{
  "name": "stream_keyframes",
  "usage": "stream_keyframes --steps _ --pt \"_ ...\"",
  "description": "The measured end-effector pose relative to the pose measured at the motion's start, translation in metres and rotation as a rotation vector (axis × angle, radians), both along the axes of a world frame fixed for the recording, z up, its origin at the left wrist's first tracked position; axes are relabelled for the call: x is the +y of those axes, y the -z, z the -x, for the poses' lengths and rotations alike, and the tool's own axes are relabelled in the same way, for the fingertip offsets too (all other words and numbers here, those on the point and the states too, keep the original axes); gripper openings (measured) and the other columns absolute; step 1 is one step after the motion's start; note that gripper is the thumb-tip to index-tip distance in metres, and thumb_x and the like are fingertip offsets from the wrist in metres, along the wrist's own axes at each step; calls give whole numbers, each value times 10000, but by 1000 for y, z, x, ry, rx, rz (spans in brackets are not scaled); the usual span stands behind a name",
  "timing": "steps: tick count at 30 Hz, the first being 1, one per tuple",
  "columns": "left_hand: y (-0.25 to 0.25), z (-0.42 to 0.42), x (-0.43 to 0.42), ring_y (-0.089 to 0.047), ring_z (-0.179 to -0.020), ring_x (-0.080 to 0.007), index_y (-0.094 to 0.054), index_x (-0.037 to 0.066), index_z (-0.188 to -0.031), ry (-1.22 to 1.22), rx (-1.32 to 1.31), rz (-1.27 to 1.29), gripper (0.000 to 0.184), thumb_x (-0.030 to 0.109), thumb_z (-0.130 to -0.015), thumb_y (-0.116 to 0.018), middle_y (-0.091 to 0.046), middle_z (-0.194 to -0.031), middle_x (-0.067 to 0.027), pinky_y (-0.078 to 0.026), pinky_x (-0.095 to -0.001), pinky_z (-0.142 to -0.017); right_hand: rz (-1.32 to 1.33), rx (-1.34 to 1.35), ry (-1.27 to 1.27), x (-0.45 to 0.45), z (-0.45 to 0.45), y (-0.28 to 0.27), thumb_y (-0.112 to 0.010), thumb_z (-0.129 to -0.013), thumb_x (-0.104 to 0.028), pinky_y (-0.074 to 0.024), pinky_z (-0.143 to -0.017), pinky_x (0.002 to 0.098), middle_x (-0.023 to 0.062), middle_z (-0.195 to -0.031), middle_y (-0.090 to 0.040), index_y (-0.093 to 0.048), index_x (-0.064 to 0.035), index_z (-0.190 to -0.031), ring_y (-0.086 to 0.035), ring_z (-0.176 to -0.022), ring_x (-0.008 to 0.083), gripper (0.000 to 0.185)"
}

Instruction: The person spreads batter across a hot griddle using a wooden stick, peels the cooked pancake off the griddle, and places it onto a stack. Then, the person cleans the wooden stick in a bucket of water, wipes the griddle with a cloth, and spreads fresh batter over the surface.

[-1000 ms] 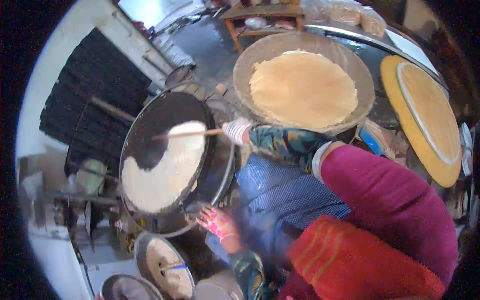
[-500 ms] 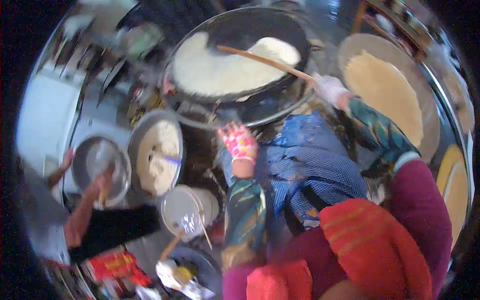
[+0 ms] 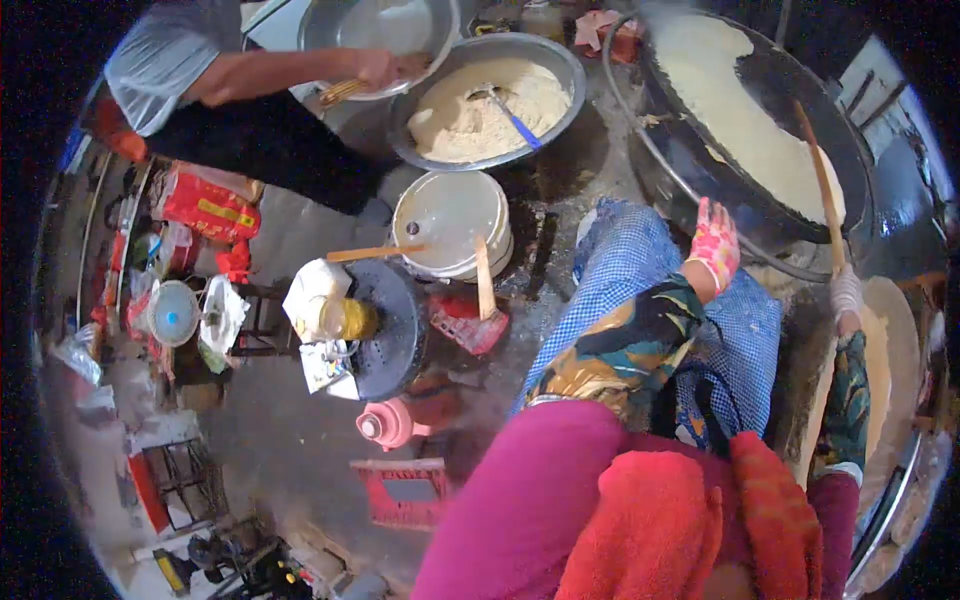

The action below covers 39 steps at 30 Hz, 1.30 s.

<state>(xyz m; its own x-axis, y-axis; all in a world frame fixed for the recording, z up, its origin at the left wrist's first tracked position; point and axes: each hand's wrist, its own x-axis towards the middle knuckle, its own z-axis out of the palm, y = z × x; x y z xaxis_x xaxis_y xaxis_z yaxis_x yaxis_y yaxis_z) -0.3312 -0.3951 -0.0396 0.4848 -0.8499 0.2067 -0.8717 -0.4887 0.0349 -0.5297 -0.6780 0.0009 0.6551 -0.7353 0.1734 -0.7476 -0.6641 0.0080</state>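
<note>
My right hand [image 3: 846,294], in a white glove, grips the lower end of a long wooden stick [image 3: 822,180]. The stick lies across the right edge of pale batter [image 3: 745,110] spread on a large round black griddle [image 3: 785,80]. A dark bare patch shows on the griddle beside the batter. My left hand [image 3: 714,243], in a pink-and-white patterned glove, is stretched out near the griddle's outer metal ring [image 3: 672,165], fingers extended and holding nothing. Whether it touches the ring I cannot tell. Beneath my right forearm lies a round tan sheet [image 3: 880,340].
To the left stand a metal basin [image 3: 570,85] of batter with a blue-handled ladle [image 3: 515,122] and a white bucket [image 3: 505,225]. A co-worker's hand [image 3: 380,68] is over another metal bowl [image 3: 450,25]. A black stool [image 3: 400,330] and pink thermos [image 3: 393,424] stand farther down.
The view has swung left, so the griddle appears farther right and more floor shows. My right hand still grips the stick; my left hand stays stretched out near the ring.
</note>
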Motion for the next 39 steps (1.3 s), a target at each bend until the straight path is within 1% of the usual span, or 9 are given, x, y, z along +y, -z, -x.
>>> stream_keyframes --steps 2,4,7,12,22,26,30,33,39 --pt "-26 -7 23 -380 -1239 -337 -521 -21 -1175 12 -91 22 434 211 -858 -337 -484 -1242 -213 -129 -598 -1059 -46 -26 -86 30 -15 -15 -445 -897 -291 -450 -682 511 241 -831 -609 -517 -77 -976 -571 -793 442 238" --pt "-29 -15 31 -538 -873 -273 -613 109 -833 20 -298 208 210 197 -832 -422 -584 -819 -86 -322 -524 -947 -109 13 56 51 -10 -18 -444 -897 -305 -458 -682 500 225 -849 -619 -542 -76 -972 -585 -799 425 260" --pt "-51 -22 35 -451 -1179 -330 -586 23 -1093 115 21 -91 376 229 -825 -421 -544 -1181 -198 -236 -551 -1020 -145 -227 25 22 -4 -5 -464 -874 -304 -479 -649 467 190 -765 -622 -602 -84 -897 -623 -731 335 261" --pt "-34 -22 32 -376 -1259 -344 -490 -44 -1210 29 -102 -35 440 159 -842 -362 -457 -1294 -218 -85 -568 -1074 -200 109 202 70 -13 -42 -410 -884 -314 -456 -804 490 239 -967 -615 -579 -44 -972 -591 -919 386 331" --pt "-20 -36 26 -350 -1285 -299 -453 27 -1265 -49 -154 -44 500 271 -831 -482 -414 -1343 -158 -94 -603 -1053 -181 93 42 69 26 -36 -399 -902 -307 -461 -687 506 252 -801 -612 -519 -32 -933 -588 -796 428 302" --pt "-28 -36 31 -348 -1282 -302 -507 17 -1217 -61 -108 28 418 173 -852 -376 -453 -1308 -170 -92 -613 -1053 -106 -128 136 16 43 -17 -402 -908 -332 -459 -681 510 245 -794 -612 -520 -30 -916 -582 -771 432 324" --pt "-71 3 22 -341 -1283 -322 -501 15 -1223 78 92 2 434 191 -850 -364 -433 -1325 -180 -76 -617 -1055 -14 48 69 60 32 -40 -421 -908 -301 -464 -679 503 244 -806 -611 -520 -49 -912 -580 -781 437 272" --pt "-48 31 7 -332 -1287 -332 -471 13 -1248 116 -12 -43 461 209 -842 -372 -406 -1347 -173 -70 -618 -1053 -110 -13 271 20 39 -22 -402 -903 -362 -460 -745 506 221 -858 -623 -533 -74 -947 -588 -827 423 320" --pt "-38 24 7 -334 -1292 -332 -423 -30 -1278 74 -90 -70 476 181 -860 -341 -415 -1333 -201 -33 -600 -1066 -35 203 125 52 29 -31 -416 -902 -322 -456 -736 507 231 -873 -618 -540 -67 -955 -589 -849 407 288"
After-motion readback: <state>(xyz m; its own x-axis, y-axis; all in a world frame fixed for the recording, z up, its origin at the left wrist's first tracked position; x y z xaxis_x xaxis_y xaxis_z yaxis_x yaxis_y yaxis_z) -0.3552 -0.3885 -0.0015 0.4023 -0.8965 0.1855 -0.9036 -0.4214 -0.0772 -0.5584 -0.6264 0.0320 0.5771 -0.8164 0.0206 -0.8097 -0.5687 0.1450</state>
